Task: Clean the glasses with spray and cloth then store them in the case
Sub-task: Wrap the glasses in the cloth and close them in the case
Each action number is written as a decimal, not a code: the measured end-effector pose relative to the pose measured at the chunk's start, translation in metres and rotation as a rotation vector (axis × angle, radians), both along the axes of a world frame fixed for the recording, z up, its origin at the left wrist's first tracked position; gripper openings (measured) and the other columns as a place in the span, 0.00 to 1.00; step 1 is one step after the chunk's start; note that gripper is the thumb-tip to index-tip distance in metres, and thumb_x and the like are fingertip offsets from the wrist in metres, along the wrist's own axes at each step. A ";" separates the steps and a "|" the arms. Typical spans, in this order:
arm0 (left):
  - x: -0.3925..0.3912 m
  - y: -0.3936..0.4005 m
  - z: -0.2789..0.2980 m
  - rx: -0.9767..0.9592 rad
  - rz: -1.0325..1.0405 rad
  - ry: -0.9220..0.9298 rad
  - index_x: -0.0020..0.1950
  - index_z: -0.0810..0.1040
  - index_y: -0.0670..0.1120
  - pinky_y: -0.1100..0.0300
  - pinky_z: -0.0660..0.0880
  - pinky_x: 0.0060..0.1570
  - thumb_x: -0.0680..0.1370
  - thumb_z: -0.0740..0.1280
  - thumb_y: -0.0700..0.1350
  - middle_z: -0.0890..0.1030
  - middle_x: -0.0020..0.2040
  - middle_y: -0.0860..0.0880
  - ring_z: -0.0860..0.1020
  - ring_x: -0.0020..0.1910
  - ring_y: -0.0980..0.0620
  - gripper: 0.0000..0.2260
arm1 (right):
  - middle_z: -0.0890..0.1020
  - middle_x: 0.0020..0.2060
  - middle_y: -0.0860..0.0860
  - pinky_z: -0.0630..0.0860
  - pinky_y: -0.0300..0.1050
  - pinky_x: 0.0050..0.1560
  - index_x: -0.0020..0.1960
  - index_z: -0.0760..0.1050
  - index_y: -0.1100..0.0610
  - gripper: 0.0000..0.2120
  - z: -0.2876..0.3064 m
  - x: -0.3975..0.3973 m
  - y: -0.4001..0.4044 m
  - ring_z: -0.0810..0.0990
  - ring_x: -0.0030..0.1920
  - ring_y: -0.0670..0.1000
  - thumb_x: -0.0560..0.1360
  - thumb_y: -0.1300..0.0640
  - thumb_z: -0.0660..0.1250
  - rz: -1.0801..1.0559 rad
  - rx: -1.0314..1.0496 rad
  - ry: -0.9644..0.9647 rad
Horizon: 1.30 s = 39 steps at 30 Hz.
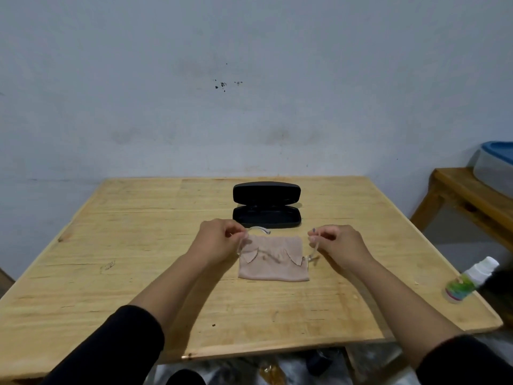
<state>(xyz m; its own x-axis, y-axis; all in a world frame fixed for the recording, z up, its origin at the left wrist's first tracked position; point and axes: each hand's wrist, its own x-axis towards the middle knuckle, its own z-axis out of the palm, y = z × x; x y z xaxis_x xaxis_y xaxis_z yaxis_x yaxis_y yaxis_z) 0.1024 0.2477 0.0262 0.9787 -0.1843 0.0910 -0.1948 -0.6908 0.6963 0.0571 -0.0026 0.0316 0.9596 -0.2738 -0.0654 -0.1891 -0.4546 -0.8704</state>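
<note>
Clear-framed glasses (273, 258) hover just over a beige cloth (273, 269) lying flat in the middle of the wooden table (111, 245). My left hand (219, 243) pinches the left temple arm and my right hand (337, 245) pinches the right temple arm, both arms spread out. Behind the cloth stands a black glasses case (267, 215), lid open and empty inside. A small white spray bottle (469, 279) with a green label lies on its side at the table's right edge.
A pale wall stands right behind the table. To the right is a wooden bench (472, 198) carrying a grey and blue container (497, 165). Dark clutter lies on the floor below the table's near edge.
</note>
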 end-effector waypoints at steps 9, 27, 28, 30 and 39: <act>0.022 -0.002 -0.015 0.015 -0.107 0.015 0.45 0.83 0.49 0.79 0.67 0.34 0.71 0.73 0.44 0.83 0.41 0.51 0.77 0.39 0.58 0.04 | 0.79 0.44 0.51 0.67 0.30 0.39 0.45 0.83 0.55 0.06 -0.006 0.026 0.002 0.75 0.44 0.47 0.68 0.58 0.75 0.221 -0.209 0.025; -0.004 0.024 -0.005 -0.217 -0.397 0.120 0.49 0.79 0.49 0.65 0.73 0.51 0.81 0.51 0.52 0.84 0.46 0.52 0.80 0.49 0.56 0.17 | 0.86 0.38 0.58 0.59 0.46 0.36 0.39 0.80 0.56 0.18 0.002 0.012 -0.002 0.77 0.37 0.47 0.78 0.51 0.55 0.434 0.282 0.117; -0.005 0.024 -0.005 -0.220 -0.395 0.105 0.50 0.79 0.50 0.66 0.74 0.51 0.81 0.51 0.52 0.84 0.45 0.52 0.80 0.49 0.57 0.17 | 0.86 0.38 0.58 0.60 0.47 0.37 0.38 0.80 0.55 0.19 0.001 0.011 -0.001 0.78 0.37 0.48 0.78 0.51 0.54 0.420 0.270 0.115; -0.008 0.025 -0.006 -0.203 -0.398 0.074 0.51 0.80 0.51 0.67 0.73 0.50 0.81 0.51 0.54 0.84 0.45 0.54 0.79 0.49 0.59 0.18 | 0.86 0.40 0.58 0.61 0.51 0.44 0.38 0.81 0.54 0.19 0.001 0.009 -0.001 0.77 0.43 0.54 0.75 0.46 0.56 0.407 0.269 0.111; -0.023 0.034 -0.009 -0.239 -0.212 0.007 0.53 0.79 0.57 0.68 0.67 0.42 0.71 0.69 0.55 0.80 0.48 0.60 0.76 0.44 0.66 0.12 | 0.82 0.44 0.58 0.73 0.50 0.48 0.43 0.81 0.53 0.11 0.000 -0.017 -0.011 0.76 0.44 0.54 0.73 0.66 0.64 0.158 0.290 -0.041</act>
